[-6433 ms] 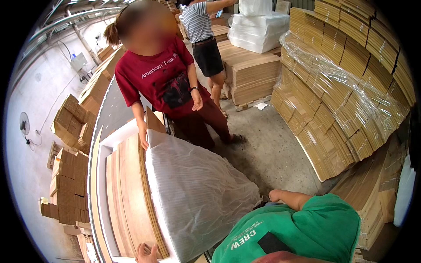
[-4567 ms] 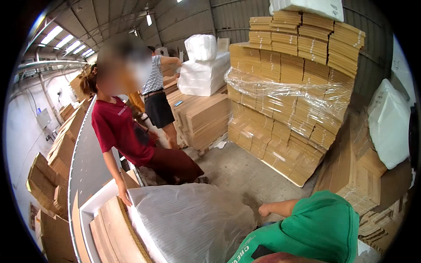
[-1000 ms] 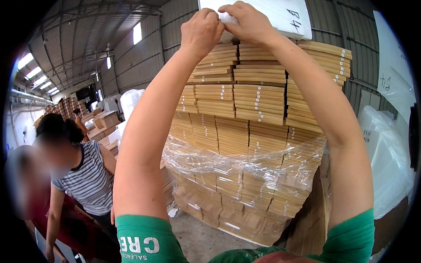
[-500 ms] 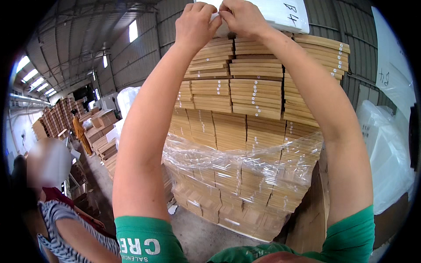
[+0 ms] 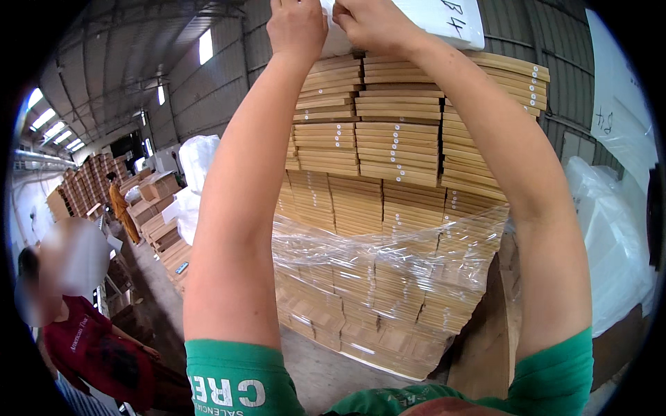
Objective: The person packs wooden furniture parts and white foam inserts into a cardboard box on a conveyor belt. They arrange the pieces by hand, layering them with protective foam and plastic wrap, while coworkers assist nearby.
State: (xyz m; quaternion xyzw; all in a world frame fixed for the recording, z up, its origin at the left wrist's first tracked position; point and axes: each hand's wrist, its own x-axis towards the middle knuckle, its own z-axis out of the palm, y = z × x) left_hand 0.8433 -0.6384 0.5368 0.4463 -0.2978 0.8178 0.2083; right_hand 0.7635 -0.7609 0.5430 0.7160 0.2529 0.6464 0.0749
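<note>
Both my arms reach up to the top edge of the view. My left hand [image 5: 297,29] is closed, its fingers curled and partly cut off by the edge; what it grips is hidden. My right hand [image 5: 374,26] is closed too, with its fingers bent against a white wrapped bundle [image 5: 444,22], and I cannot make out what is pinched there. The bundle lies on a tall stack of flat brown cardboard pieces [image 5: 399,149] marked with small round white dots. Clear stretch film [image 5: 388,260] wraps the lower layers and hangs loosely crumpled.
At left stands a person in a dark red shirt [image 5: 94,350], with another in orange clothing [image 5: 119,208] farther back. Cardboard boxes [image 5: 158,186] and white plastic-wrapped bundles [image 5: 199,163] line that side. White wrapped bundles [image 5: 600,243] stand at right, beside a brown board [image 5: 479,347].
My hands have shifted slightly up and left, and they have come a little farther apart. The person in the striped top has mostly passed from view, revealing the person in dark red.
</note>
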